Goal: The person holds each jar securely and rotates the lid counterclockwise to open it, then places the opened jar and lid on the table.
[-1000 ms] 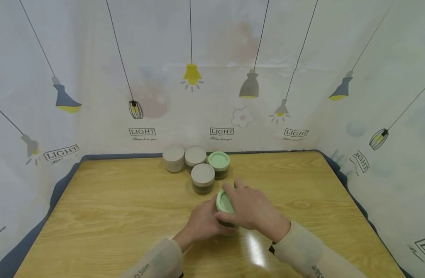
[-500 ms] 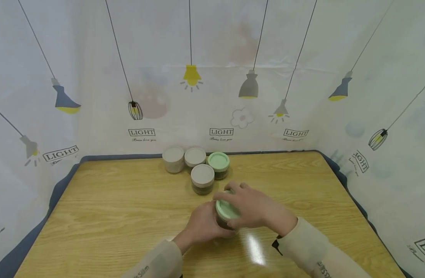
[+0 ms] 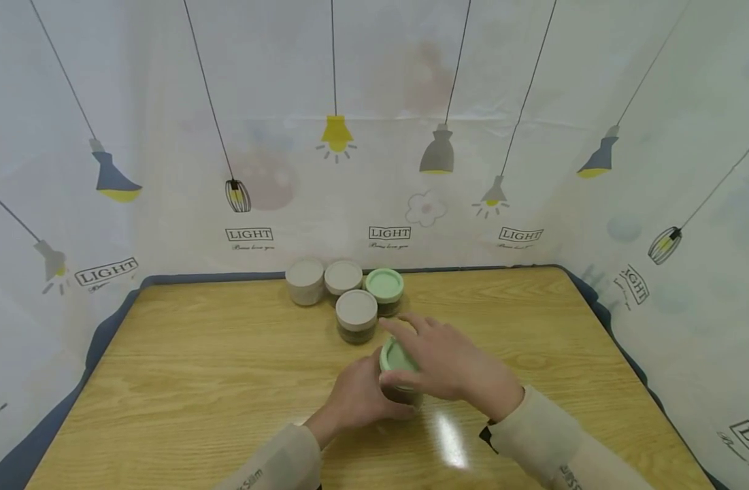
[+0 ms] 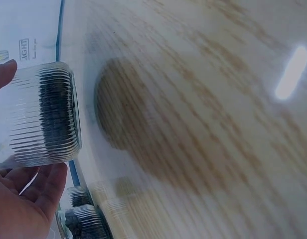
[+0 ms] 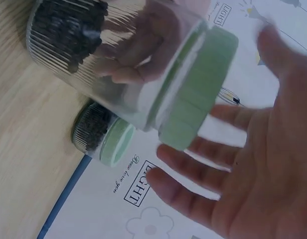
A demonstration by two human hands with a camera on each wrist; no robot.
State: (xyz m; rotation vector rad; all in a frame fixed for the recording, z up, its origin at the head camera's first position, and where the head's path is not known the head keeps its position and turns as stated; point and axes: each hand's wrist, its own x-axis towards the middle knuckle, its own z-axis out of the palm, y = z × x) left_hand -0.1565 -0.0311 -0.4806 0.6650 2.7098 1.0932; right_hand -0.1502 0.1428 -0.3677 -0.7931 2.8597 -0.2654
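Jars (image 3: 356, 315) with grey and green lids stood grouped behind, near the wall. Left hand (image 3: 360, 398) gripped the ribbed jar (image 5: 118, 74) just above the table (image 3: 196, 381), tilted, its green lid (image 5: 198, 107) toward the spread right hand (image 3: 450, 364), whose fingers (image 5: 193, 167) hovered over it.

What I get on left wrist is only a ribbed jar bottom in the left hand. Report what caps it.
Observer: A green lid sits on the jar.
Operator: Give me the other hand.
Observer: The right hand hovers open over that lid, fingers spread; the right wrist view shows a gap between them.
Operator: Now the group at the back.
Observer: Three grey-lidded jars and one green-lidded jar, all closed.
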